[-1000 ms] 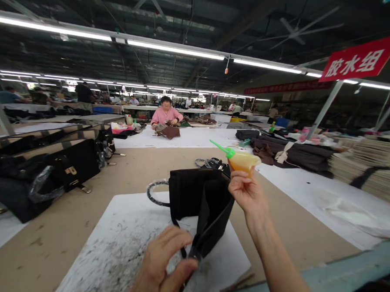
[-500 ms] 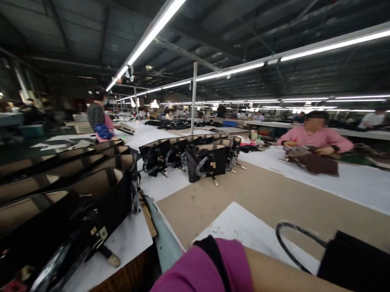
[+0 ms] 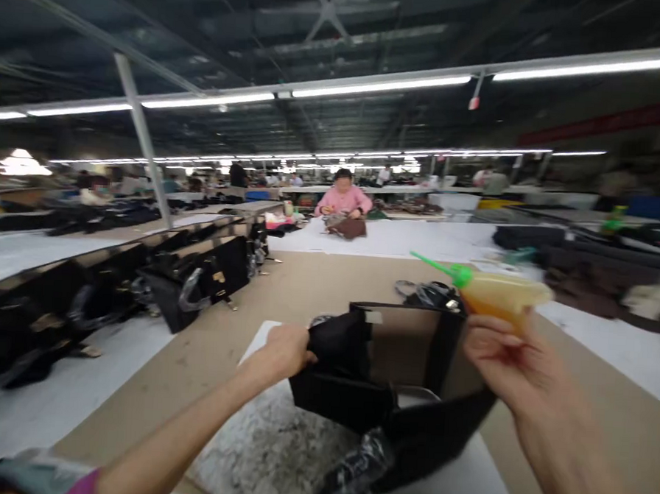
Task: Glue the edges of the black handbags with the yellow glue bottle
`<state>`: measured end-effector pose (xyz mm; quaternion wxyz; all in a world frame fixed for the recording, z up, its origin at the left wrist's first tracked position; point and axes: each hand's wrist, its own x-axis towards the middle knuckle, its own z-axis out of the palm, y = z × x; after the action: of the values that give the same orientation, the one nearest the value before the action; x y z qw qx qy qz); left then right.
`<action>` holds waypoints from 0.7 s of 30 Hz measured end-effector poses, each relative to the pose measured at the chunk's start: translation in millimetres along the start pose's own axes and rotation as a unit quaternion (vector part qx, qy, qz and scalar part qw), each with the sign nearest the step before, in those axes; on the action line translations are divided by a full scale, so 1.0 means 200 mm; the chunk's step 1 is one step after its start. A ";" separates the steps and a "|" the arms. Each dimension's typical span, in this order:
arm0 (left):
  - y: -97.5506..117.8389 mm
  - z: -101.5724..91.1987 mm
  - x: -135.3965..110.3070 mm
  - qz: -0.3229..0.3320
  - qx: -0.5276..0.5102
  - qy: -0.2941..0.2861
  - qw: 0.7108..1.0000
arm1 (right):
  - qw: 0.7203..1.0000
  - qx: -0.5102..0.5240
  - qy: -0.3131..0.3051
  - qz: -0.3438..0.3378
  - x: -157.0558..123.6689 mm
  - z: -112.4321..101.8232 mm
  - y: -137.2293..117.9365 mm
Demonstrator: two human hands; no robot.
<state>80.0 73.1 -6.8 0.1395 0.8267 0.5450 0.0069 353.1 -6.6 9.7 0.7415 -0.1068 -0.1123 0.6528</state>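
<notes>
A black handbag (image 3: 388,397) lies open on a stained white board (image 3: 275,450) in front of me, its tan lining showing. My left hand (image 3: 285,351) grips the bag's left upper edge. My right hand (image 3: 501,352) holds a squeeze bottle (image 3: 499,293) of amber glue, raised above the bag's right side, its green nozzle pointing left and away. A plastic-wrapped handle (image 3: 351,469) of the bag lies toward me.
A row of black handbags (image 3: 195,280) stands at the left on the long table (image 3: 328,276). A person in pink (image 3: 343,200) works at the far end. Dark fabric piles (image 3: 584,249) lie at the right. More straps (image 3: 427,290) sit behind the bag.
The view swung left to the row of bags and came back. The bag is now turned and spread open, my left hand has shifted from its near corner to its left edge.
</notes>
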 end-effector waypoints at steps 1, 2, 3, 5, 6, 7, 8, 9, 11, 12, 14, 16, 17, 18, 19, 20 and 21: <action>-0.02 0.00 0.01 -0.011 0.048 0.003 0.999 | 0.999 0.015 0.036 -0.019 -0.05 0.01 -0.02; -0.02 -0.01 0.00 -0.025 0.084 0.015 0.996 | 0.997 0.033 0.067 -0.031 -0.08 0.03 -0.03; 0.00 -0.03 -0.02 -0.038 0.108 0.039 0.993 | 0.994 0.050 0.092 -0.039 -0.09 0.06 -0.02; 0.10 -0.08 -0.09 -0.032 0.105 0.120 0.987 | 0.990 0.067 0.110 -0.049 -0.09 0.10 0.00; 0.17 -0.10 -0.12 -0.002 0.071 0.163 0.984 | 0.990 0.072 0.107 -0.050 -0.09 0.11 0.02; 0.24 -0.11 -0.15 0.049 0.019 0.194 0.980 | 0.991 0.076 0.100 -0.048 -0.08 0.12 0.03; 0.31 -0.10 -0.16 0.108 -0.044 0.198 0.973 | 0.992 0.080 0.093 -0.041 -0.08 0.11 0.03; 0.37 -0.07 -0.16 0.145 -0.109 0.178 0.967 | 0.992 0.083 0.086 -0.035 -0.08 0.11 0.03; 0.44 0.03 -0.11 0.131 -0.178 0.131 0.966 | 0.993 0.085 0.076 -0.027 -0.08 0.09 0.02; 0.45 0.08 -0.07 0.088 -0.180 0.137 0.970 | 0.994 0.083 0.071 -0.027 -0.09 0.08 0.01; 0.43 0.20 0.02 0.013 -0.155 0.173 0.973 | 0.995 0.071 0.060 -0.026 -0.10 0.06 0.00; 0.37 0.29 0.09 -0.048 -0.147 0.202 0.967 | 0.997 0.057 0.049 -0.031 -0.11 0.06 -0.01; 0.35 0.32 0.13 -0.069 -0.156 0.205 0.964 | 0.997 0.051 0.047 -0.034 -0.12 0.06 -0.01; 0.34 0.35 0.16 -0.083 -0.170 0.201 0.961 | 0.997 0.049 0.046 -0.036 -0.12 0.06 -0.01; 0.34 0.38 0.18 -0.093 -0.186 0.193 0.959 | 0.997 0.047 0.046 -0.038 -0.13 0.06 -0.01; 0.35 0.40 0.21 -0.098 -0.197 0.188 0.957 | 0.997 0.047 0.047 -0.038 -0.13 0.07 0.00; 0.36 0.42 0.24 -0.101 -0.201 0.186 0.956 | 0.997 0.048 0.050 -0.036 -0.13 0.07 0.00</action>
<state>177.8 70.7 -77.4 0.1994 0.7063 0.6291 0.2561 346.0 -32.9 22.2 0.7736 -0.1000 -0.0475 0.6239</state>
